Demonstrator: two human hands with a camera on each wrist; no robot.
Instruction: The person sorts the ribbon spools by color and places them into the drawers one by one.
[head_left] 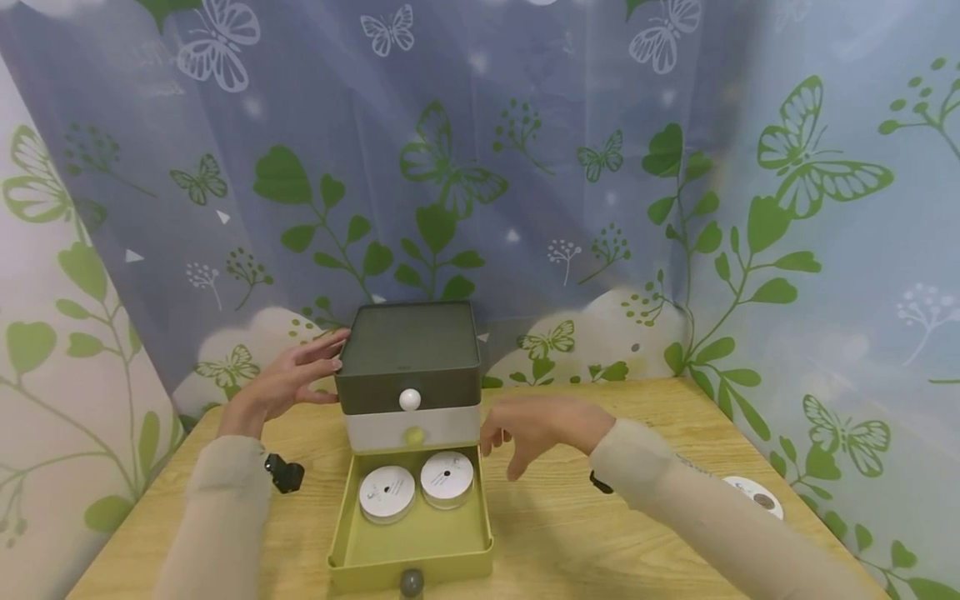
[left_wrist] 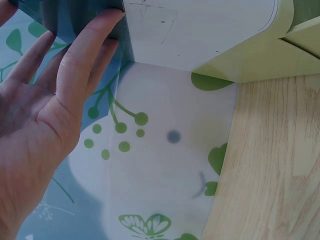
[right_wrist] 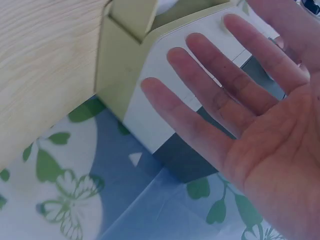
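Three-tier drawer box [head_left: 408,367] at the table's [head_left: 600,533] centre, its lowest green drawer [head_left: 411,546] pulled out near, holding two tape rolls [head_left: 416,487]. The box looks light, rigid and smooth-sided, best steadied by its flanks. Left hand [head_left: 288,379], fingers straight, touches the left flank; right hand [head_left: 540,425] hovers spread beside the right flank, holding nothing.

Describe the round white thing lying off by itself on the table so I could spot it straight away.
Start at the three-drawer box in the middle of the wooden table, then look far right, past the person's right sleeve. Near the table's right edge lies a lone white spool. Unlike the two white spools side by side in the open green bottom drawer, it lies alone on bare wood.
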